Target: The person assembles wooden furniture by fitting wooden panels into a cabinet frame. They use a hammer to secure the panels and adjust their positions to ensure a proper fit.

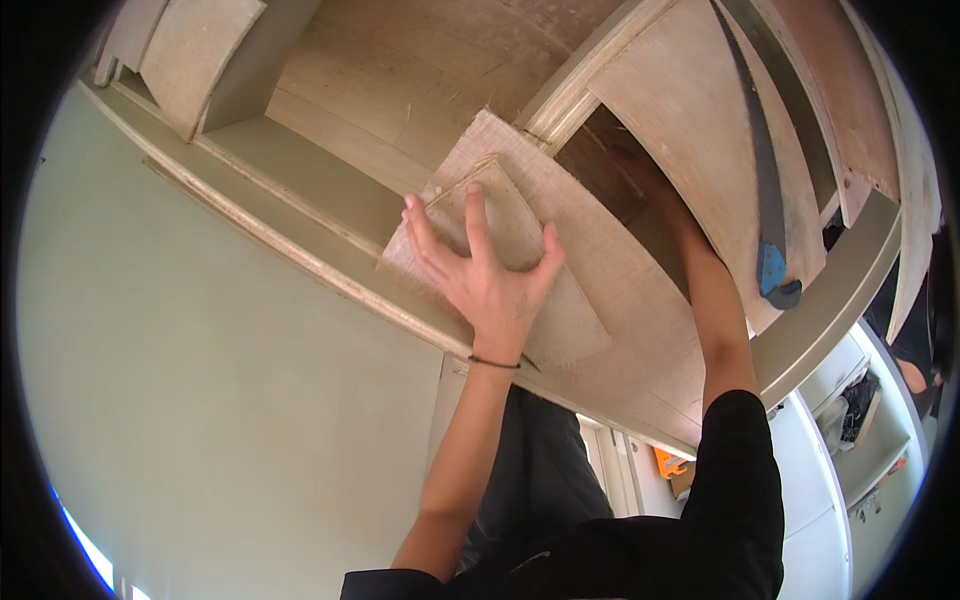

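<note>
My left hand rests with spread fingers on a small rectangular wooden board. This board lies over a larger pale wooden panel on the cabinet frame. To the right, my right arm reaches down into a dark opening between that panel and another wooden sheet. Deep in this gap, my right hand is in shadow, its fingers too dim to make out. A hand saw with a blue and dark handle lies on the sheet, right of my right arm.
The cabinet's long front edge runs diagonally before me, with a pale flat panel below it. More loose boards stand at the upper left. A white cabinet with items on its shelves is at the lower right, near an orange object.
</note>
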Demonstrator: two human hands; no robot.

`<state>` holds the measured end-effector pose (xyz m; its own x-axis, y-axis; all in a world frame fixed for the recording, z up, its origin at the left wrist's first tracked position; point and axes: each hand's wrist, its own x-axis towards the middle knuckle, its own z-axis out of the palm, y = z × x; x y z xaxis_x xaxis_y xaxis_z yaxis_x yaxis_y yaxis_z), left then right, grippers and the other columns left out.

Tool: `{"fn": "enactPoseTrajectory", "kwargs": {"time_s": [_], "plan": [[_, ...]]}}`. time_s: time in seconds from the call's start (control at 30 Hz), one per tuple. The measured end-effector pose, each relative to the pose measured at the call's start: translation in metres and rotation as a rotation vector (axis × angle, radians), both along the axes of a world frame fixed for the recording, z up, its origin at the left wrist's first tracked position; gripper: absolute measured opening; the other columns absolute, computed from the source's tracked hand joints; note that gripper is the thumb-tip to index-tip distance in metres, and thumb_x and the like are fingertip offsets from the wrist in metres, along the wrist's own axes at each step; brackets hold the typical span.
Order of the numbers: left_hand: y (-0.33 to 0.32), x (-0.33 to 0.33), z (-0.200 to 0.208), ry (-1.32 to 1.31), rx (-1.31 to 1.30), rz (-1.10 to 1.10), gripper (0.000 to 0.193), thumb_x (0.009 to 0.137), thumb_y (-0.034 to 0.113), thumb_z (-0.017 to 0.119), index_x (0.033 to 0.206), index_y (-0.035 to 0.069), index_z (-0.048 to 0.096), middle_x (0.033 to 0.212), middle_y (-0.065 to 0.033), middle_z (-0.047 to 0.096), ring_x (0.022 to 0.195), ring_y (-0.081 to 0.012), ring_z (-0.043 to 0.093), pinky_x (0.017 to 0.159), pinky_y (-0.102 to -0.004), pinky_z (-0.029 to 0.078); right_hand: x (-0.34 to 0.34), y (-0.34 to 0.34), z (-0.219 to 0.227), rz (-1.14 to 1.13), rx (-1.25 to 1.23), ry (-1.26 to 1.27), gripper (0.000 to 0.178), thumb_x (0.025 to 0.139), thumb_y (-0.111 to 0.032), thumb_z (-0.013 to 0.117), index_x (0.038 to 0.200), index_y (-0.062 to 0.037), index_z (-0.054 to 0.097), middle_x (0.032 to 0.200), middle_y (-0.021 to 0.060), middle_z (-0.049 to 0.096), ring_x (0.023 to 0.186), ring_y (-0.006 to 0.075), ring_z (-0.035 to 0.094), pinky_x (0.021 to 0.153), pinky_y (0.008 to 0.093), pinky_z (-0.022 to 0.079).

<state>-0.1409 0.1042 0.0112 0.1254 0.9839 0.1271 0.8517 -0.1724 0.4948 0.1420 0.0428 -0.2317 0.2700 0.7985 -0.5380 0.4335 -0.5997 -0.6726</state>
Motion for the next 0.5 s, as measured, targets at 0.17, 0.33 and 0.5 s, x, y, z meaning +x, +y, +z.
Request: {"fn": "enactPoseTrajectory", "kwargs": {"time_s": [0.17, 0.33, 0.5], "plan": [[-0.003, 0.0, -0.003, 0.009, -0.001, 0.003, 0.073, 0.069, 0.037, 0.08, 0.131, 0.008, 0.054, 0.15, -0.031, 0.027, 0.138, -0.0519, 0.028, 0.107, -0.0614, 0.033, -0.028, -0.019, 0.124, -0.289, -0.275, 0.302, 0.067, 0.086, -0.052, 0.065, 0.133, -0.0052, 0.061, 0.143, 0.0109, 0.054, 0.136, 0.025, 0.045, 0.114, 0.0336, 0.031], [-0.001, 0.001, 0.001, -0.035, -0.006, 0.031, 0.079, 0.071, 0.041, 0.077, 0.137, 0.007, 0.048, 0.151, -0.031, 0.027, 0.139, -0.0524, 0.025, 0.108, -0.0614, 0.033, -0.044, -0.047, 0.189, -0.251, -0.321, 0.429, 0.069, 0.087, -0.051, 0.063, 0.136, -0.0033, 0.058, 0.14, 0.0135, 0.056, 0.132, 0.024, 0.049, 0.112, 0.0321, 0.031], [-0.004, 0.009, 0.024, 0.097, -0.21, 0.179, 0.093, 0.07, 0.042, 0.078, 0.147, 0.009, 0.037, 0.154, -0.0318, 0.015, 0.141, -0.0523, 0.018, 0.109, -0.061, 0.031, -0.042, -0.059, 0.222, -0.249, -0.298, 0.415, 0.072, 0.087, -0.045, 0.064, 0.142, -0.0016, 0.05, 0.139, 0.019, 0.055, 0.129, 0.0264, 0.05, 0.109, 0.0324, 0.034]]}}
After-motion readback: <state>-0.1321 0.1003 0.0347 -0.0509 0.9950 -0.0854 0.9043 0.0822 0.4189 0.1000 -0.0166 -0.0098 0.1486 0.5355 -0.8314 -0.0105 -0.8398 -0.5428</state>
